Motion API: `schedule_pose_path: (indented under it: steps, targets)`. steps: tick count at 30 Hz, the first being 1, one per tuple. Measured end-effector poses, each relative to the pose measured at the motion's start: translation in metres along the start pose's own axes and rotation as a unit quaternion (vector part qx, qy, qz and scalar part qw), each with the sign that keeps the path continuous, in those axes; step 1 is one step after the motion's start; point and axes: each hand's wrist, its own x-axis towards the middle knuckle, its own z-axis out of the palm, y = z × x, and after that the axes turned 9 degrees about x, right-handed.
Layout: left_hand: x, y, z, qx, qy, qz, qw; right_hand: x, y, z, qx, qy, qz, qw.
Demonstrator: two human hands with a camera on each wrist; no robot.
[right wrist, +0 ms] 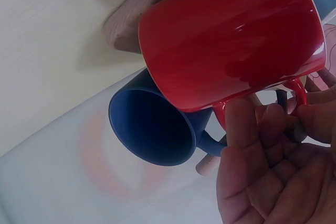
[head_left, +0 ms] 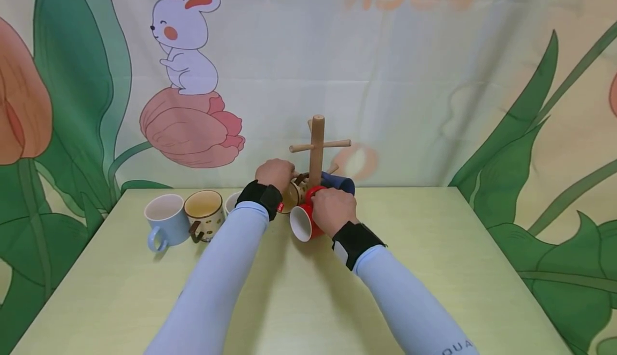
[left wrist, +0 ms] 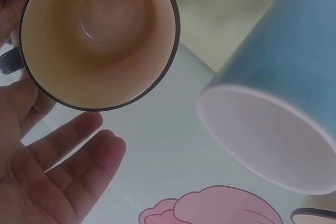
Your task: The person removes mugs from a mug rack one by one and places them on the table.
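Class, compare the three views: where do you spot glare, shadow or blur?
Head view: sharp and evenly lit, soft shadows under the red mug on the table. Right wrist view: glare streaks on the red mug, hand blurred. Left wrist view: hazy, washed out, fingers soft.

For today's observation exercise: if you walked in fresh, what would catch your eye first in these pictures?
First, the wooden mug tree at the table's far middle, where both hands meet. The right hand grips a red mug by its handle, beside a dark blue mug hung on a peg. The left hand holds a cream spotted mug; more mugs stand at far left.
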Motion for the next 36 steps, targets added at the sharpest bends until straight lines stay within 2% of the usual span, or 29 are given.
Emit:
schedule_pose_path:
  steps: [10, 16, 24, 31, 36]
  targets:
    - [-0.013, 0.002, -0.002, -0.006, 0.031, -0.001, 0.9995, -0.001, 0.014, 0.001, -0.013, 0.008, 0.0, 1.0]
    - [-0.018, 0.003, 0.0, 0.01, 0.052, -0.001, 0.9986, 0.002, 0.02, 0.004, 0.008, 0.016, 0.001, 1.0]
    - [-0.022, 0.004, 0.001, 0.022, 0.061, -0.008, 0.9979, 0.006, 0.022, 0.002, 0.018, 0.01, 0.011, 1.0]
    - [-0.03, 0.002, 0.002, 0.036, 0.076, 0.003, 0.9964, 0.005, 0.028, 0.005, 0.017, 0.027, -0.009, 0.999]
    - [-0.034, -0.003, 0.008, 0.026, 0.077, 0.012, 0.9966, 0.002, 0.032, 0.009, 0.046, 0.042, -0.001, 0.998]
